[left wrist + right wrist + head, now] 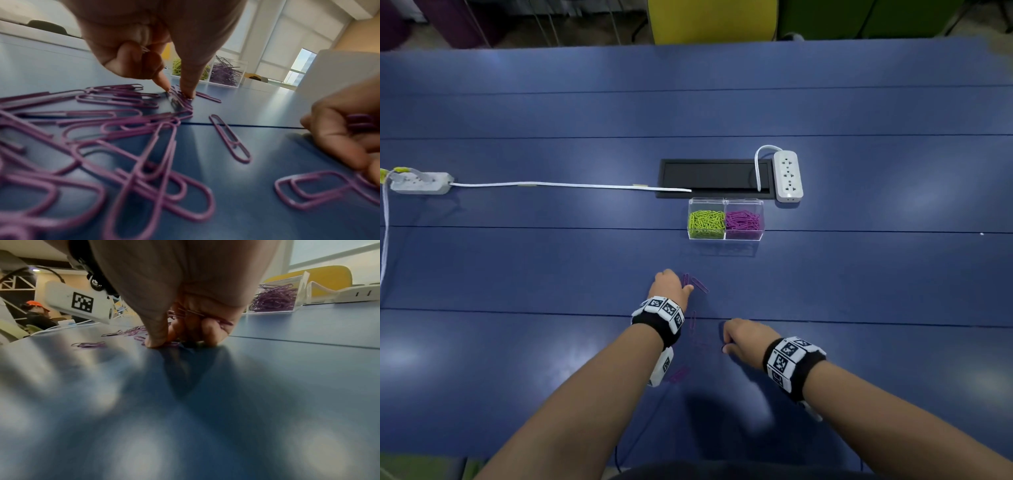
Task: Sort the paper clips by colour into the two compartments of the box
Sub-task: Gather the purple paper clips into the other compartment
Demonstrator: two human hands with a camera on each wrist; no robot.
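A: Quick pass. Where's the box?
B: Clear box point(726, 219) sits on the blue tabletop point(551, 267), just in front of the black inset panel point(714, 178) and near the white power strip point(787, 176). Green clips point(706, 223) fill its left compartment, purple clips point(743, 221) its right.

A: Loose ones?
B: All purple. Loose purple clips point(115, 146) are scattered on the tabletop between and around both hands, well short of the box. Faint from the head view, plain from the left wrist view.

A: Left hand?
B: Left hand point(667, 286) is down on the tabletop, thumb and forefinger tips point(188, 87) pinching at a clip in the scatter, other fingers curled in. Something thin shows inside the curl; cannot tell what.

A: Right hand?
B: Right hand point(746, 337) is knuckles up, nearer the body than the left. Its fingers are curled round a bunch of held purple clips point(197, 314), and the thumb tip point(154, 342) presses on the tabletop at another clip.

A: Anything else?
B: Second power strip point(421, 183) at far left, with its white cable point(571, 185) running to the panel. Marker bands on both wrists.
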